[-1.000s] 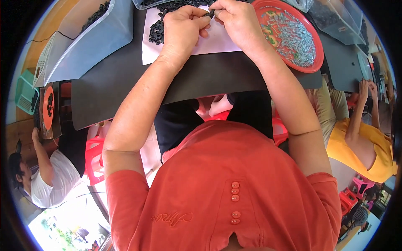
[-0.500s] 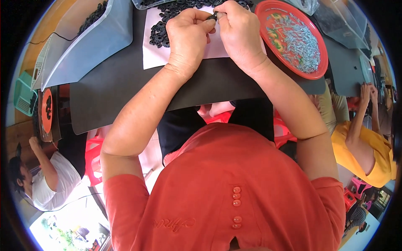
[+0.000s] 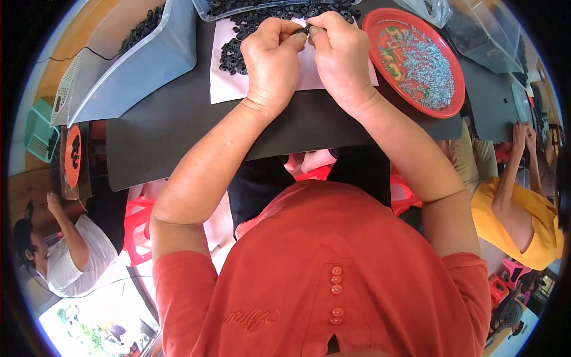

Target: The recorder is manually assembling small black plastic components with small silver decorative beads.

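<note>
At the far side of the table, above a pale pink sheet [image 3: 229,89], my two hands meet fingertip to fingertip. A small black plastic part [image 3: 303,30] is pinched between the thumb and fingers of my left hand [image 3: 270,65]. My right hand [image 3: 344,62] has its thumb and forefinger closed at the part's right end; whether a smaller piece sits between them is hidden. Many similar black parts [image 3: 233,58] lie heaped on the sheet, beside and beyond my hands. Right of my right hand, a red oval tray [image 3: 373,58] holds many small silvery pieces [image 3: 433,68].
A large translucent bin [image 3: 134,74] with black parts stands at left on the dark tabletop [image 3: 172,134]. Another clear bin [image 3: 485,38] and a plastic bag [image 3: 433,9] are at far right. People sit on both sides: white top [image 3: 89,256], yellow top [image 3: 517,220].
The view has shifted slightly, so the table things appear a little lower and to the right. My hands stay together on the black part, with small finger movements.
</note>
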Tool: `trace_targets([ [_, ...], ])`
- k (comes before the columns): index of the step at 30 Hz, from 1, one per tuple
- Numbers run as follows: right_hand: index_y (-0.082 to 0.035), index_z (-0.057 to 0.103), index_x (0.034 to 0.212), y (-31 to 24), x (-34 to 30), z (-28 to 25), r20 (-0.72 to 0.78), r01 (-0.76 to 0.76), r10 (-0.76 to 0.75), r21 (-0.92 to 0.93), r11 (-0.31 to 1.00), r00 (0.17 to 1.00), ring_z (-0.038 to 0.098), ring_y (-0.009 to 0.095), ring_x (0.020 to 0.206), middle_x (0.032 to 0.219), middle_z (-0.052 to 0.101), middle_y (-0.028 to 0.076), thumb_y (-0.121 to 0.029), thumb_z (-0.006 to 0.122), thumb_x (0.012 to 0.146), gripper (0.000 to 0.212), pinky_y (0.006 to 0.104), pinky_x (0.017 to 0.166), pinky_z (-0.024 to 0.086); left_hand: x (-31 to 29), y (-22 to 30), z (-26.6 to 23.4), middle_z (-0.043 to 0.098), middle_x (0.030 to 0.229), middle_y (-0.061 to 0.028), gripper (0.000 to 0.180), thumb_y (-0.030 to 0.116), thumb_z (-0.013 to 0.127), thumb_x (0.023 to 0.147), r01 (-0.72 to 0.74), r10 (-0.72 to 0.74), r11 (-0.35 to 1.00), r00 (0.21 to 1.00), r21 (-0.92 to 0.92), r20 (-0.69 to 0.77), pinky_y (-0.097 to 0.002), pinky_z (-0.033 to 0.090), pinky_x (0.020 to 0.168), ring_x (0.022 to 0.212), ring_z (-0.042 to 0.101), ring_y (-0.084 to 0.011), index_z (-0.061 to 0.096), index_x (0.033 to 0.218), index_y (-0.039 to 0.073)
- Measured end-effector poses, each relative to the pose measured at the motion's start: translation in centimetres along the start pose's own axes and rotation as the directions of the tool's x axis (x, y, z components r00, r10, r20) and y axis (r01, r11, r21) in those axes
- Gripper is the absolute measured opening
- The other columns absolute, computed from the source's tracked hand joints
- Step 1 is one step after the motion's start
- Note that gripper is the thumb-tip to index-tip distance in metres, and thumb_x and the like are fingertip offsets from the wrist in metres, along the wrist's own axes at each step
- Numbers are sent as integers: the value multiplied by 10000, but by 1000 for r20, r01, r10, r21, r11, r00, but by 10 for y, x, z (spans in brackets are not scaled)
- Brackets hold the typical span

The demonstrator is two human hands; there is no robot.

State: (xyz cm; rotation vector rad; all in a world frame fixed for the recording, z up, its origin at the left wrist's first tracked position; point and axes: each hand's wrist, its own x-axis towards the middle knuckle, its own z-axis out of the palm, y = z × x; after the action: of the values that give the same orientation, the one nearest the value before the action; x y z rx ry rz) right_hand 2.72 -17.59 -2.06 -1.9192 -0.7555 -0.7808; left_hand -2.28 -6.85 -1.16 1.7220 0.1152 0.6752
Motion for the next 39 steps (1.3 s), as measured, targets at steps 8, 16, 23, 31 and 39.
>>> trace_targets([
  [8,12,634,875,-12,9,-13,112,-81,55,243,967,992,632,212,591,675,642,128,34,569,825,84,291,555,489,4,-6,-3,647,737,-47,101,22,639,842,-38,36,998,999,53,32,-212,436,539,585,530,-75,652,927,-32],
  [16,8,638,882,-7,9,-12,88,-30,13,187,982,996,630,196,584,662,641,125,5,579,834,77,295,557,491,3,6,-5,645,729,-39,112,27,649,837,132,-128,990,989,-53,76,-210,420,536,582,524,-71,653,932,-32],
  [23,11,643,868,-7,8,-13,83,-59,47,152,987,995,634,238,587,671,642,143,7,587,817,76,321,557,492,3,-1,-3,647,735,-46,121,32,646,839,28,-28,1000,997,3,76,-217,437,540,580,528,-76,649,939,-36],
  [31,7,627,835,-2,3,-4,47,-14,16,-26,1000,999,638,315,636,693,641,167,-12,587,810,50,380,575,491,1,-7,-2,657,741,-41,108,34,663,822,-110,105,981,994,158,40,-221,453,551,591,541,-69,662,915,-19],
  [39,5,607,840,-4,-2,2,-13,63,-64,-80,995,998,631,329,648,722,643,162,-6,576,797,54,393,577,492,-4,-1,2,647,700,-124,53,0,658,758,-219,231,954,972,205,-38,-316,486,605,604,614,-219,630,799,-19],
])
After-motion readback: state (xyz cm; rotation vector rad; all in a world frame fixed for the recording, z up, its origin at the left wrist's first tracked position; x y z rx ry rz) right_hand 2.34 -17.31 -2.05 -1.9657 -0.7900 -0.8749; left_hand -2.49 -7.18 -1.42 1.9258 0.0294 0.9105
